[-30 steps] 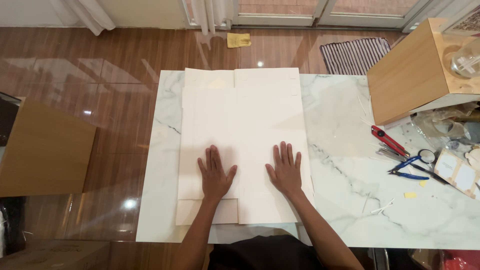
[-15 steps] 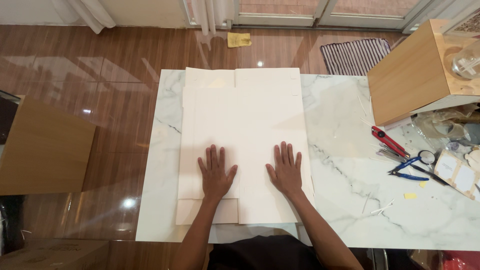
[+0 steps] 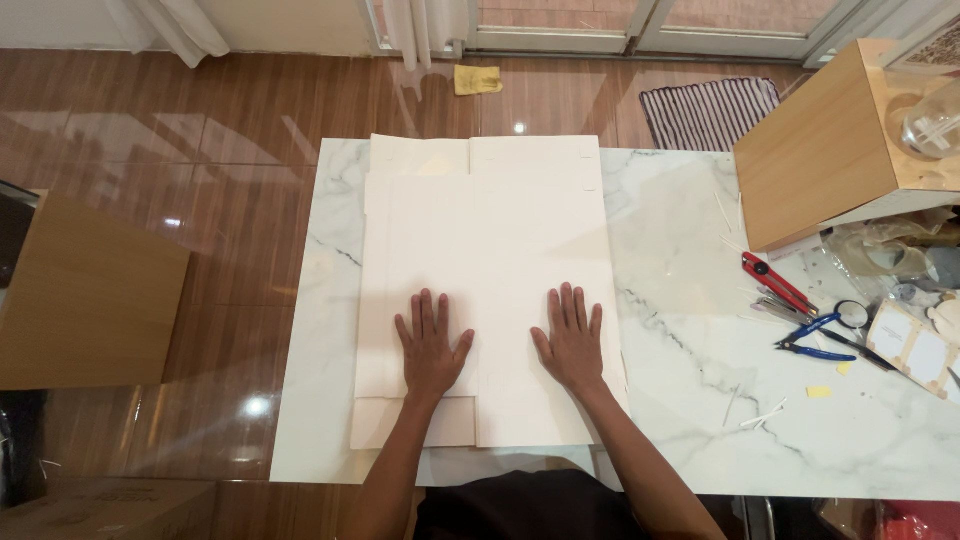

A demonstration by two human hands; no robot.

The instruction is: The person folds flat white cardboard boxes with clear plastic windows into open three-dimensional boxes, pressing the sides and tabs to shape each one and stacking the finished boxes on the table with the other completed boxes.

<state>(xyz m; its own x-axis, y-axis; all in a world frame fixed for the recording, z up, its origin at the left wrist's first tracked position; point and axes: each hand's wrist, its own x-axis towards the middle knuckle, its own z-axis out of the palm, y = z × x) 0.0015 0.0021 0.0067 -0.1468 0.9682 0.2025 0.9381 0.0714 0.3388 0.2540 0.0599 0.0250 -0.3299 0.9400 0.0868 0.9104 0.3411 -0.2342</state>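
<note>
From the head camera, one flattened white cardboard box lay on a white marble table, covering most of the table's left half, with two flaps at its far edge and two at the near edge. Both hands rested on it, palms down and fingers spread, gripping nothing. The left hand pressed the near-left part of the cardboard, just above the lower left flap. The right hand lay flat on the near-right part, level with the left and a little apart from it.

To the right on the table stood one light wooden box, tilted, with one clear glass globe at its top. Near it lay one red utility knife and one pair of blue-handled pliers, close together but well apart from the hands. On the wooden floor beyond were one yellow cloth and one striped mat. One brown cardboard box sat at the left.
</note>
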